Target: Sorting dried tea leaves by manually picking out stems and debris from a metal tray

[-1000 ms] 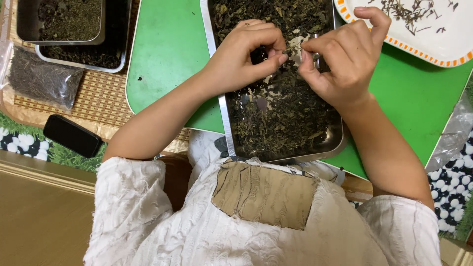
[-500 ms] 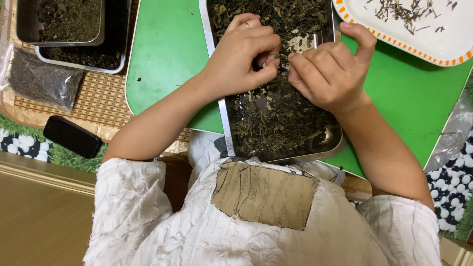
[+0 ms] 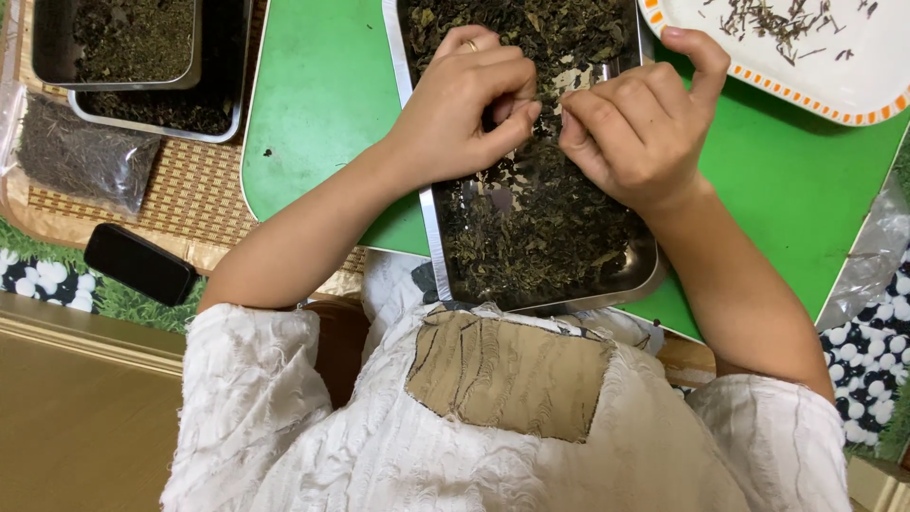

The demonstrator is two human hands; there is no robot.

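Observation:
A metal tray [image 3: 428,237] full of dark dried leaves [image 3: 540,237] lies on a green board [image 3: 322,104] in front of me. My left hand [image 3: 464,104] hovers over the tray's middle with its fingers curled and pinched on a bit of leaf. My right hand [image 3: 640,123] is beside it, thumb and fingers pinched together over the leaves, the little finger raised. The fingertips of both hands nearly touch. What sits between them is too small to make out.
A white plate with an orange-patterned rim [image 3: 853,104] holding thin stems is at the upper right. Two metal trays of dried leaves [image 3: 142,57] and a clear bag of dried stems [image 3: 81,152] lie at the upper left. A black phone [image 3: 139,263] rests on a woven mat.
Both hands stayed over the tray. My right hand dipped left toward the leaves, then rose slightly. My left hand rotated a little, showing a ring.

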